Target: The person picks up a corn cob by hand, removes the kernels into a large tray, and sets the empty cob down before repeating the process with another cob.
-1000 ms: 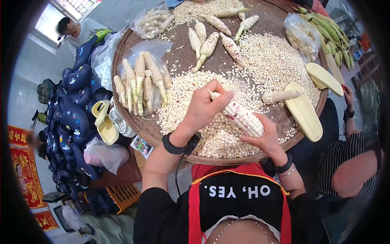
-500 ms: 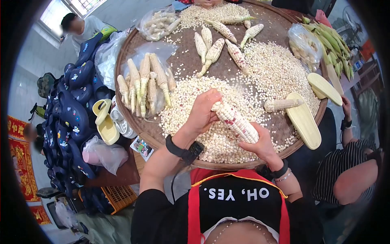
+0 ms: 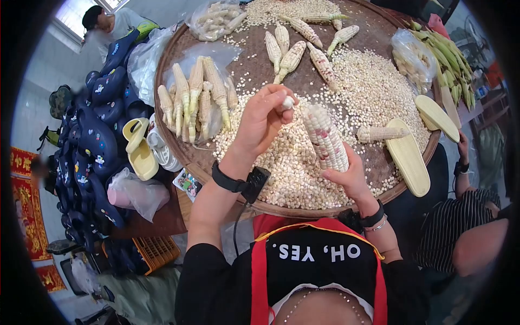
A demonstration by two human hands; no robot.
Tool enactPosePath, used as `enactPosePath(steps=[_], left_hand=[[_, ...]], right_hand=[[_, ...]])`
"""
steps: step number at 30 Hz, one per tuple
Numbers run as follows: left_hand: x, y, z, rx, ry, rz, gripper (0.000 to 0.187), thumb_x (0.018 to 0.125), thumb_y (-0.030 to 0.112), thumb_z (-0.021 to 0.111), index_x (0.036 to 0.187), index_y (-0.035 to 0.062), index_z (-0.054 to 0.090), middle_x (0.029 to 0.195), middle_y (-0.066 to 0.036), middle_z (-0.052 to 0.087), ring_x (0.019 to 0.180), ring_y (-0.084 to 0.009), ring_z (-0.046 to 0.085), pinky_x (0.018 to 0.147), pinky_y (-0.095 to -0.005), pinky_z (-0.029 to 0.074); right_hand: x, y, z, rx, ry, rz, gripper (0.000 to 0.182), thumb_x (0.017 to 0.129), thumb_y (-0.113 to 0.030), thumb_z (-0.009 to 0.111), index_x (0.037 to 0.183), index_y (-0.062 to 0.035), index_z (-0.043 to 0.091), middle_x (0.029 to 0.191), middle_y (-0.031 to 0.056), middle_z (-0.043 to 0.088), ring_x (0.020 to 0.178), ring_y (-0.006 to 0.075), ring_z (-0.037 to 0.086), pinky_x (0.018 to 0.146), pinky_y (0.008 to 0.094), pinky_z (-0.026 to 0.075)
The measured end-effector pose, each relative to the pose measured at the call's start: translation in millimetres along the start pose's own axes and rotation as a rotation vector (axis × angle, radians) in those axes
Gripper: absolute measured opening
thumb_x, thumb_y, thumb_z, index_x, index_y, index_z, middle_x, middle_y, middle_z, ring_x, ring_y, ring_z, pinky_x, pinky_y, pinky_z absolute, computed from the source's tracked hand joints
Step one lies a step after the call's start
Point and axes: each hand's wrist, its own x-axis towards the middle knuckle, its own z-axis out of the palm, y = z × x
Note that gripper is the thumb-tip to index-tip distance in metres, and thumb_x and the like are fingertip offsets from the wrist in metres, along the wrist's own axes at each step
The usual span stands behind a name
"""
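My right hand (image 3: 349, 176) grips the lower end of a white and reddish corn cob (image 3: 325, 138), held tilted upright over the round woven tray (image 3: 179, 146). My left hand (image 3: 261, 120) is lifted just left of the cob's tip and pinches a small white piece, perhaps the cob's tip (image 3: 288, 102), between thumb and fingers. Below both hands lies a wide heap of loose white kernels (image 3: 292, 162).
A bunch of stripped cobs (image 3: 196, 103) lies on plastic at the tray's left; more cobs (image 3: 300, 49) lie farther back. Yellow slippers (image 3: 406, 157) rest on the tray's right. Green-husked corn (image 3: 447, 59) is far right. Another person sits at right (image 3: 466, 216); dark slippers (image 3: 92, 141) are piled left.
My left hand came off the cob's top and rose to the left, holding a small white piece. The cob swung from slanting to nearly upright in my right hand.
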Motion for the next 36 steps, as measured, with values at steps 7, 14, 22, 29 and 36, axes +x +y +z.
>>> enactPosePath(steps=[7, 14, 22, 29, 36], left_hand=[[-12.5, 26.7, -44.5, 0.565, 0.145, 0.062, 0.013, 0.082, 0.007, 0.058, 0.095, 0.0050, 0.056, 0.080, -0.003, 0.058, 0.064, -0.0075, 0.047, 0.058, -0.0208, 0.039], [-46.9, 70.6, -136.2, 0.550, 0.567, 0.165, 0.017, 0.086, 0.011, 0.057, 0.102, 0.0039, 0.056, 0.071, 0.002, 0.051, 0.053, -0.0045, 0.040, 0.047, -0.0187, 0.031], [-35.7, 118.6, -206.4, 1.074, 0.887, 0.330, 0.043, 0.079, 0.006, 0.052, 0.122, -0.0019, 0.053, 0.103, -0.008, 0.062, 0.085, -0.0135, 0.056, 0.075, -0.0245, 0.045], [-7.2, 105.2, -262.2, 1.564, 0.889, 0.490, 0.038, 0.079, 0.014, 0.055, 0.116, 0.0052, 0.060, 0.123, -0.022, 0.053, 0.113, -0.0326, 0.052, 0.098, -0.0353, 0.037], [71.0, 43.0, -115.6, 1.124, 0.297, 0.264, 0.032, 0.082, 0.014, 0.058, 0.111, 0.0011, 0.060, 0.102, -0.011, 0.064, 0.093, -0.0178, 0.059, 0.083, -0.0285, 0.045]], right_hand=[[-2.4, 0.5, -6.5, -0.105, -0.003, -0.051, 0.063, 0.064, -0.007, 0.080, 0.118, -0.0007, 0.050, 0.104, 0.0042, 0.060, 0.093, 0.0119, 0.056, 0.084, 0.0272, 0.044], [11.4, 4.5, -10.2, 0.144, 0.087, 0.207, 0.041, 0.078, -0.013, 0.067, 0.114, -0.0022, 0.050, 0.092, 0.0034, 0.058, 0.070, 0.0086, 0.055, 0.058, 0.0214, 0.047], [18.6, 5.6, -17.6, 0.231, 0.155, 0.290, 0.033, 0.086, -0.016, 0.061, 0.113, -0.0019, 0.049, 0.089, 0.0053, 0.058, 0.070, 0.0099, 0.057, 0.051, 0.0209, 0.049], [22.3, 9.6, -28.8, 0.276, 0.193, 0.290, 0.030, 0.088, -0.018, 0.058, 0.113, -0.0021, 0.049, 0.087, 0.0050, 0.058, 0.069, 0.0097, 0.058, 0.051, 0.0212, 0.048], [36.1, 13.4, -38.9, 0.297, 0.159, 0.375, 0.035, 0.089, -0.024, 0.059, 0.113, -0.0027, 0.047, 0.089, 0.0045, 0.057, 0.071, 0.0097, 0.057, 0.053, 0.0210, 0.047]])
